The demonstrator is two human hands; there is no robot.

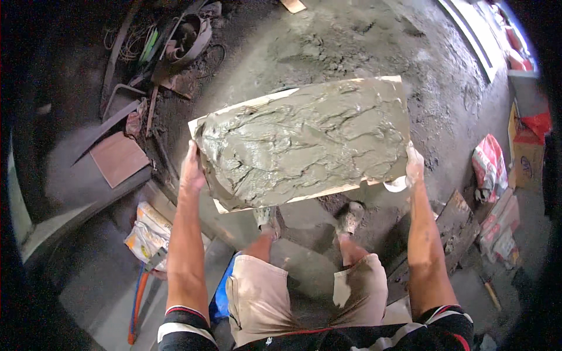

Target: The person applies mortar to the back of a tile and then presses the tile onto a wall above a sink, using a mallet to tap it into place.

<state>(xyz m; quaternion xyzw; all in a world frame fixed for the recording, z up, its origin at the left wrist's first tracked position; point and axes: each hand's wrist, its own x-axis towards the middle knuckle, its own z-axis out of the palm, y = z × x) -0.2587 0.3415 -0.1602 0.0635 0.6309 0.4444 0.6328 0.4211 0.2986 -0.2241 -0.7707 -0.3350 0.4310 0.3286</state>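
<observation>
Between my two hands I carry a large tile [304, 140] in front of me. Thick wet grey mortar covers almost all of its face, and pale bare edges show along the rim. My left hand [192, 168] grips the left short side, fingers mostly hidden under it. At the right short side my right hand [414, 164] is closed round the edge. A small white rounded thing [396, 185] sits by the right hand at the tile's near corner; its kind I cannot make out. The tile tilts slightly, its right end farther from me.
Rough wet mortar [345, 41] spreads over the floor ahead. On the left lie a brown square tile [120, 159], a round container [190, 38] and a white bag [147, 233]. A red-and-white sack [489, 164] and a cardboard box [528, 164] stand right. An orange-and-blue handle [139, 301] lies near left.
</observation>
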